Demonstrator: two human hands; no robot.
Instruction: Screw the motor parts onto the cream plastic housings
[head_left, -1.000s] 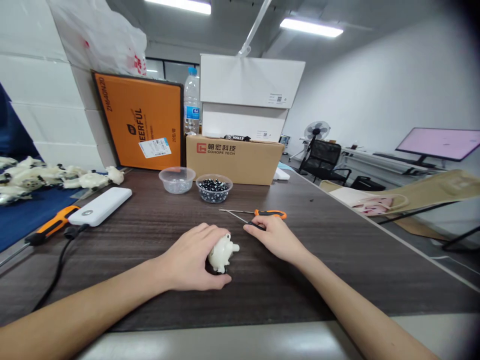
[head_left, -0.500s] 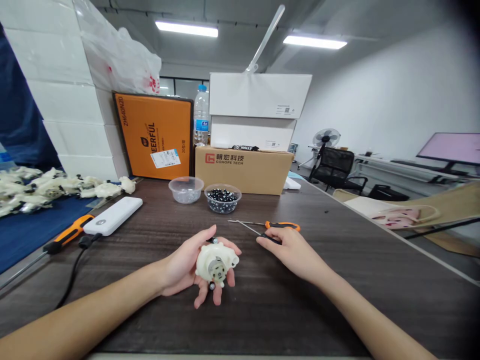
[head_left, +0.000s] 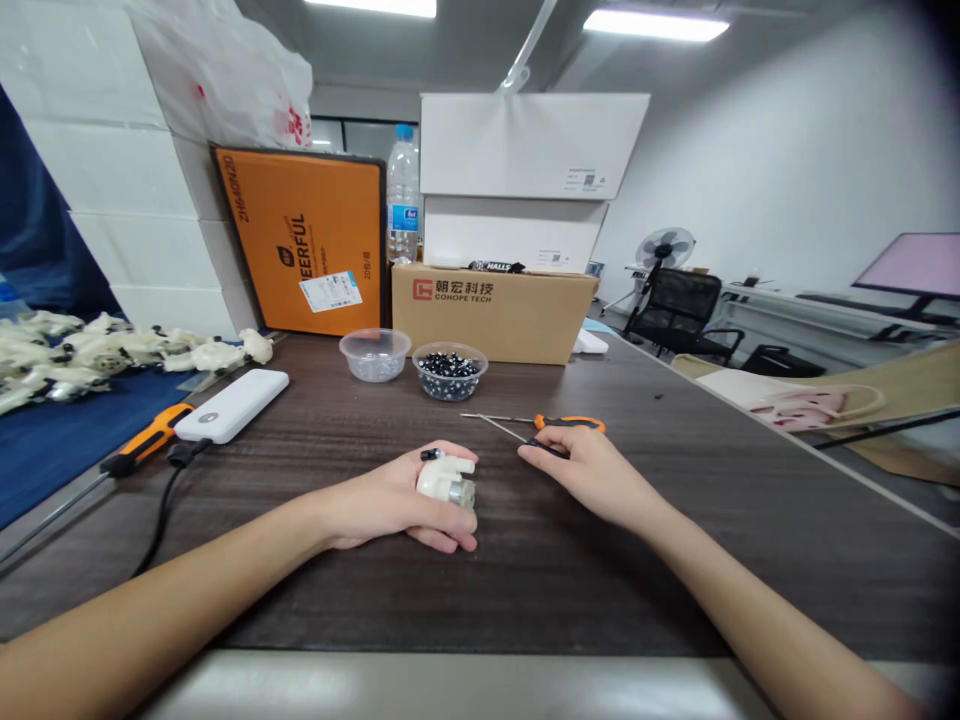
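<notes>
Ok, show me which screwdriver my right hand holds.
The black-handled screwdriver, in the right hand. The nearby screwdriver and the far-left screwdriver both show orange on their handles.

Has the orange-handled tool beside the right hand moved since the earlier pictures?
No. Judged against the bowl of black parts, the orange-handled tool lies where it was; only the whole view has shifted.

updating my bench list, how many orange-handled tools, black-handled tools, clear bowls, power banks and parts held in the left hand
Orange-handled tools: 2
Black-handled tool in the right hand: 1
Clear bowls: 2
White power bank: 1
Off-white part in the left hand: 1
Total: 7
</notes>
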